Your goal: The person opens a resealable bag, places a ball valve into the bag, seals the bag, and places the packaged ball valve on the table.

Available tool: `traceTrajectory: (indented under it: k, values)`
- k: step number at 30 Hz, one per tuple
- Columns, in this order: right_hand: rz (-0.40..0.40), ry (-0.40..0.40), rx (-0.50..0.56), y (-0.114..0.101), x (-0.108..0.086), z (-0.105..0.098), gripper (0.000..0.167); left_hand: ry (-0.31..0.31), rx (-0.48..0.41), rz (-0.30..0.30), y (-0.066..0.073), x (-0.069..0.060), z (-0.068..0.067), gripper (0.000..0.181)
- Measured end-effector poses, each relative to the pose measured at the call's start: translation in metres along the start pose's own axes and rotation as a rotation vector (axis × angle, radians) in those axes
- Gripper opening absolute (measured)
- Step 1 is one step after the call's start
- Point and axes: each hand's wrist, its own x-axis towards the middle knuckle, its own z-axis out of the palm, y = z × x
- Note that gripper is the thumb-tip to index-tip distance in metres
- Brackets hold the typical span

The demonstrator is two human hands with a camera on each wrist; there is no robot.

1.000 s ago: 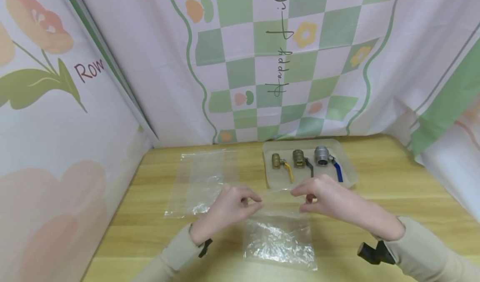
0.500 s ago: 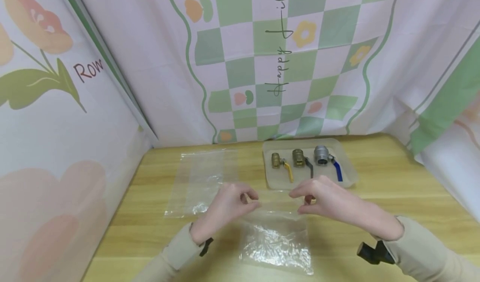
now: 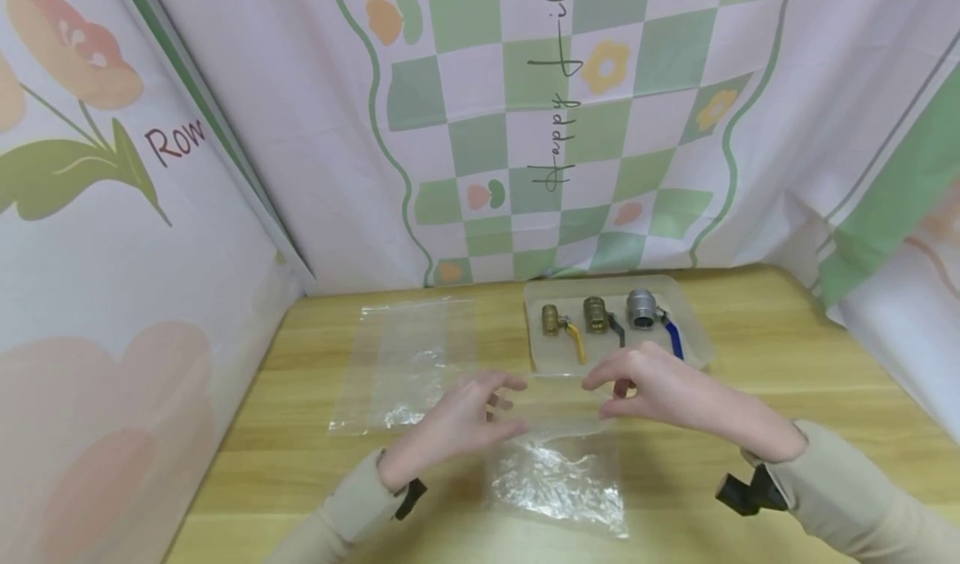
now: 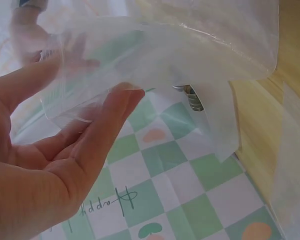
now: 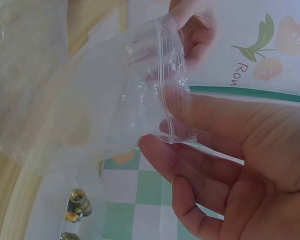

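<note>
A clear zip bag [image 3: 557, 482] hangs between my two hands, its ribbed zip edge towards them. My left hand [image 3: 468, 410] is at the bag's left corner. Its thumb and forefinger stand well apart, and in the left wrist view the plastic [image 4: 105, 55] passes between them. At the other corner, my right hand [image 3: 652, 385] pinches the zip edge; in the right wrist view the thumb [image 5: 205, 112] lies over the zip strip and the forefinger [image 5: 157, 152] supports the bottom corner. Whether the bag's mouth is parted cannot be seen clearly.
Behind the hands, a translucent tray [image 3: 693, 343] holds a yellow-handled brass ball valve [image 3: 551, 321], a dark-handled one [image 3: 596, 314] and a silver one with a blue handle [image 3: 642, 310]. Another clear bag [image 3: 405, 356] lies flat at the left of the wooden table [image 3: 300, 497]. Printed curtains surround it.
The left thumb and fingers have spread further apart. The bag's lower part has shifted slightly, and its zip edge now sags in a curve. My right hand has barely moved.
</note>
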Motion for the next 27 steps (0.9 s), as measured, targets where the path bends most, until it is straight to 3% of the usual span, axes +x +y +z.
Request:
traceTrajectory:
  k: [4,9,16,27]
  values:
    - [-0.032,0.02,-0.071,0.001,0.001,0.001,0.017,-0.005,-0.014,-0.003,-0.002,0.002,0.003,0.053]
    - [-0.079,0.123,-0.161,0.001,0.001,0.0,0.012,-0.017,-0.015,-0.019,-0.001,0.004,0.004,0.054]
    - [-0.119,0.258,-0.17,0.011,0.0,-0.006,0.02,-0.017,-0.018,-0.025,0.0,0.005,0.004,0.053]
    - [0.018,0.274,-0.168,0.041,-0.003,-0.022,0.023,-0.009,-0.059,-0.011,0.002,0.003,0.0,0.052]
